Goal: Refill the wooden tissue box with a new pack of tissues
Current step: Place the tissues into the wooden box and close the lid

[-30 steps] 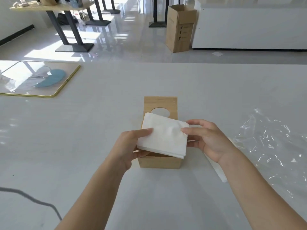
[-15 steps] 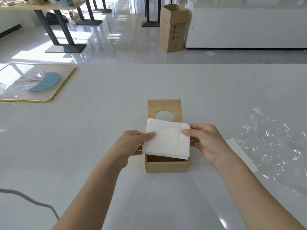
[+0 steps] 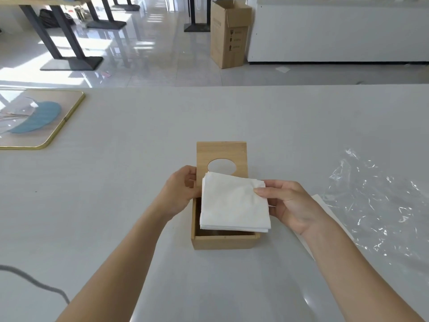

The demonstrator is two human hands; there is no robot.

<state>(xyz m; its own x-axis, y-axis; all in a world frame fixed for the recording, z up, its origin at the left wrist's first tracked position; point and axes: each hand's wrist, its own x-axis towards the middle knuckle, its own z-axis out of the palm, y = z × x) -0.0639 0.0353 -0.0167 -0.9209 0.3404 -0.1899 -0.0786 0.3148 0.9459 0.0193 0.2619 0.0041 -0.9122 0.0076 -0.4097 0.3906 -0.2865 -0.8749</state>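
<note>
The wooden tissue box (image 3: pixel 222 240) stands open in the middle of the white table. Its lid (image 3: pixel 221 151), with an oval hole, is slid toward the far side. A white stack of tissues (image 3: pixel 233 203) hovers just over the box opening, tilted slightly. My right hand (image 3: pixel 290 205) pinches the stack's right edge. My left hand (image 3: pixel 181 191) rests at the box's left side, fingers on the lid's left edge and apart from the tissues.
Crumpled clear plastic wrap (image 3: pixel 380 205) lies on the table at the right, with a white sheet (image 3: pixel 325 210) partly under my right wrist. A gold-rimmed tray (image 3: pixel 41 119) sits at the far left. A grey cable (image 3: pixel 34 282) curls at the near left. A cardboard carton (image 3: pixel 228 31) stands on the floor beyond.
My left hand has let go of the tissue stack and moved up to the lid's left edge. My right hand alone holds the stack, still over the box.
</note>
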